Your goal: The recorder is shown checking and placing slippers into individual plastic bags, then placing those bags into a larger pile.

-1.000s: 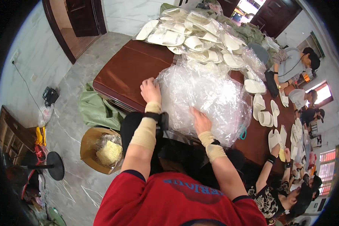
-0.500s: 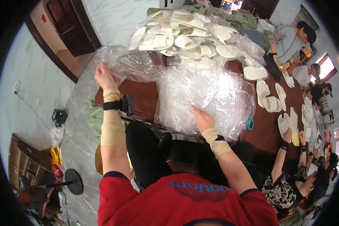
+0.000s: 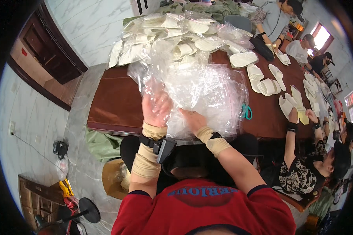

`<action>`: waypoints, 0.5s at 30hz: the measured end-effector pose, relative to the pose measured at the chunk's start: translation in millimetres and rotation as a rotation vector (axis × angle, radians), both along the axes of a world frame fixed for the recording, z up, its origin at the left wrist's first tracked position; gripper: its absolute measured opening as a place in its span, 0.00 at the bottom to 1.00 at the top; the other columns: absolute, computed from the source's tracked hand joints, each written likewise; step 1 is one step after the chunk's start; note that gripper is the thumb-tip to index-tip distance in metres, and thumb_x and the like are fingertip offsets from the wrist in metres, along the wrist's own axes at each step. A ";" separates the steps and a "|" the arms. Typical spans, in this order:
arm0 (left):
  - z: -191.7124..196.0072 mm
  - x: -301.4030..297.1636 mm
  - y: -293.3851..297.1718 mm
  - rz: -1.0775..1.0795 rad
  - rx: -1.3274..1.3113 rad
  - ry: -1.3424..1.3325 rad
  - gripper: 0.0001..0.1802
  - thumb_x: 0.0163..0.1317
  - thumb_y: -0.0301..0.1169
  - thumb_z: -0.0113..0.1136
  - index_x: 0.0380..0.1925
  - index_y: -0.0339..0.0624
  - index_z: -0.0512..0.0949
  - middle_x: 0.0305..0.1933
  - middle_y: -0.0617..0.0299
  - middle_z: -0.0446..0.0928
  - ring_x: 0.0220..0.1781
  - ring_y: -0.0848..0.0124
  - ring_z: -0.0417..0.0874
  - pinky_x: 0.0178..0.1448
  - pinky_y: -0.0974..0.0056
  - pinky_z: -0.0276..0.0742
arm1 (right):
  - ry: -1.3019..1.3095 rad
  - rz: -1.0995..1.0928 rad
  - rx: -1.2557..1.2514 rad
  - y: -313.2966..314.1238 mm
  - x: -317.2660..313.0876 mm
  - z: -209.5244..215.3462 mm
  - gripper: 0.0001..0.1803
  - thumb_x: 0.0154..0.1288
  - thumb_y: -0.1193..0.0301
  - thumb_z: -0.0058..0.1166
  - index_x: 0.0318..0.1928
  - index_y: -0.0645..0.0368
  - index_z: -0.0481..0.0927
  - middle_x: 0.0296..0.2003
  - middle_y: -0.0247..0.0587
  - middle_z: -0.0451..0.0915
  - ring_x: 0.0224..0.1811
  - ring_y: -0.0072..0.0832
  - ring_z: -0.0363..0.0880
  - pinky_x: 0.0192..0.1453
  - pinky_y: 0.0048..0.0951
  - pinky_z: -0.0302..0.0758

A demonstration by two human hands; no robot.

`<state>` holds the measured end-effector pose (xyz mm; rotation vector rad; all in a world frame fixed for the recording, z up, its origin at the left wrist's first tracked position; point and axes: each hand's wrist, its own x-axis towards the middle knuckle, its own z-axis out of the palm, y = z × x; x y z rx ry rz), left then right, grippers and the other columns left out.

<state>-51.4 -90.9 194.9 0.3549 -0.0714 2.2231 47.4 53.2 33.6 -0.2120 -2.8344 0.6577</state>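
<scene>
At the near edge of the worktop (image 3: pixel 113 105) I've got my left hand (image 3: pixel 157 111) closed in a fist-grip on a clear plastic bag (image 3: pixel 149 78), pulled up off the pile w/ film bunched over the knuckles. Right hand (image 3: pixel 193 119) lies flat, fingers spread, pressing on the heap of clear bags (image 3: pixel 208 94) and not pinching anything. That heap sits mid-worktop, straight at 12 from my hands.

Further out at 12: a big mound of white slippers (image 3: pixel 176 35), many bagged. At 2: loose white slippers (image 3: pixel 262 80) lying bare on the wood, plus teal scissors (image 3: pixel 246 111) just beside the heap's right edge. At 3, another person's hands (image 3: pixel 298 115) work on a slipper pair.

Risks, imo: the film clings, so my lift could drag extra bags along or slide the heap toward me and off the edge. The scissors are half hidden by plastic; a blind sweep w/ the right hand could snag them.
</scene>
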 end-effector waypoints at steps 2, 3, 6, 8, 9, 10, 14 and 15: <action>-42.9 -1.3 -3.7 -0.014 -0.058 -0.003 0.16 0.71 0.40 0.44 0.55 0.53 0.71 0.42 0.67 0.74 0.14 0.82 0.59 0.15 0.77 0.55 | 0.017 0.014 -0.014 1.5 -6.6 0.7 0.31 0.59 0.73 0.50 0.65 0.46 0.65 0.52 0.44 0.77 0.53 0.41 0.74 0.53 0.35 0.73; -57.9 -5.2 1.9 -0.057 0.064 0.179 0.16 0.70 0.40 0.45 0.54 0.51 0.72 0.37 0.67 0.73 0.16 0.81 0.61 0.17 0.75 0.58 | 0.014 0.000 0.008 1.5 -5.3 1.2 0.31 0.58 0.75 0.50 0.64 0.46 0.65 0.51 0.45 0.77 0.52 0.42 0.74 0.52 0.37 0.74; -88.5 -10.8 1.8 0.247 -0.674 0.209 0.16 0.70 0.40 0.45 0.52 0.48 0.72 0.35 0.65 0.74 0.19 0.79 0.65 0.21 0.72 0.66 | -0.056 -0.039 -0.029 -8.6 8.2 21.1 0.31 0.57 0.76 0.49 0.64 0.46 0.66 0.50 0.46 0.78 0.52 0.43 0.74 0.49 0.40 0.75; -133.3 -30.7 -1.5 0.419 -1.001 0.248 0.16 0.71 0.41 0.45 0.50 0.45 0.71 0.35 0.62 0.75 0.23 0.74 0.73 0.28 0.68 0.74 | -0.087 -0.061 -0.065 -9.4 -1.2 36.1 0.31 0.57 0.75 0.49 0.64 0.45 0.66 0.49 0.46 0.78 0.52 0.43 0.74 0.47 0.41 0.75; -136.1 -29.5 1.8 0.408 -1.000 0.247 0.16 0.71 0.41 0.45 0.50 0.45 0.71 0.35 0.62 0.75 0.23 0.74 0.73 0.28 0.68 0.74 | -0.124 -0.049 -0.037 -8.4 1.6 35.4 0.31 0.57 0.73 0.51 0.64 0.46 0.67 0.50 0.46 0.77 0.53 0.43 0.74 0.52 0.40 0.74; -137.1 -28.2 2.1 0.434 -1.020 0.218 0.16 0.71 0.41 0.44 0.50 0.43 0.70 0.36 0.61 0.76 0.26 0.72 0.75 0.30 0.66 0.76 | -0.160 -0.032 -0.005 -9.5 4.2 35.6 0.31 0.57 0.70 0.53 0.63 0.47 0.67 0.51 0.45 0.77 0.54 0.43 0.73 0.56 0.38 0.72; -148.4 -33.4 -2.0 0.495 -1.078 0.224 0.18 0.71 0.41 0.44 0.52 0.41 0.69 0.42 0.55 0.77 0.30 0.67 0.80 0.35 0.62 0.80 | 0.034 0.079 0.076 -4.1 22.4 41.5 0.33 0.58 0.68 0.55 0.65 0.47 0.64 0.56 0.48 0.72 0.57 0.45 0.70 0.60 0.38 0.69; -150.5 -35.5 -3.2 0.534 -1.122 0.243 0.19 0.71 0.42 0.44 0.53 0.40 0.69 0.42 0.54 0.77 0.30 0.67 0.80 0.35 0.62 0.80 | 0.105 0.034 0.219 0.7 31.6 47.1 0.33 0.59 0.67 0.54 0.66 0.46 0.62 0.57 0.51 0.70 0.59 0.45 0.68 0.63 0.41 0.67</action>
